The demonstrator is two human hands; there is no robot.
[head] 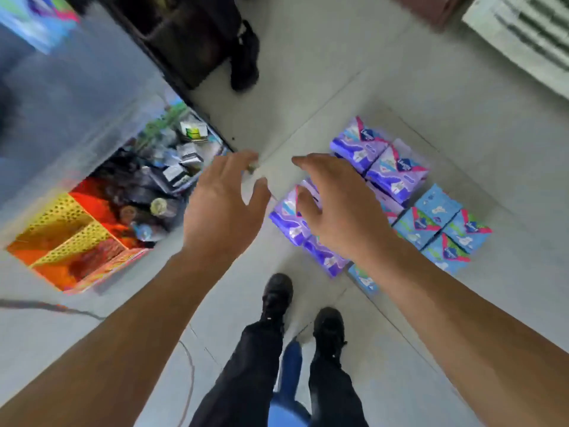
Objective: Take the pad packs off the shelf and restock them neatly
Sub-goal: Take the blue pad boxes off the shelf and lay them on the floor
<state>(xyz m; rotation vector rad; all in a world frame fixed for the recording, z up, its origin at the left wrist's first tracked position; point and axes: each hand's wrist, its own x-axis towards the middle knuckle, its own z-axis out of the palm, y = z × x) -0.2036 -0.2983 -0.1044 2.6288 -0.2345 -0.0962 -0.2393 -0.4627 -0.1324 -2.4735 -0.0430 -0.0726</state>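
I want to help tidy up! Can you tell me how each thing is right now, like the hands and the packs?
Left hand: open, fingers spread, holding nothing.
Right hand: open, fingers spread, above the purple packs, holding nothing.
Purple pad packs: sealed, lying grouped on the floor.
Blue pad packs: sealed, lying on the floor beside the purple ones.
Shelf: blurred, with bottles and boxes on it.

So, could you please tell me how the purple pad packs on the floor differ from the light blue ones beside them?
The purple pad packs lie nearer the shelf; the light blue pad packs lie on the far side of them. The right hand is over some purple packs, while the blue group is mostly uncovered. Neither hand holds a pack; the left hand is open too. Both groups lie on the tiled floor, with similar shape and logo.
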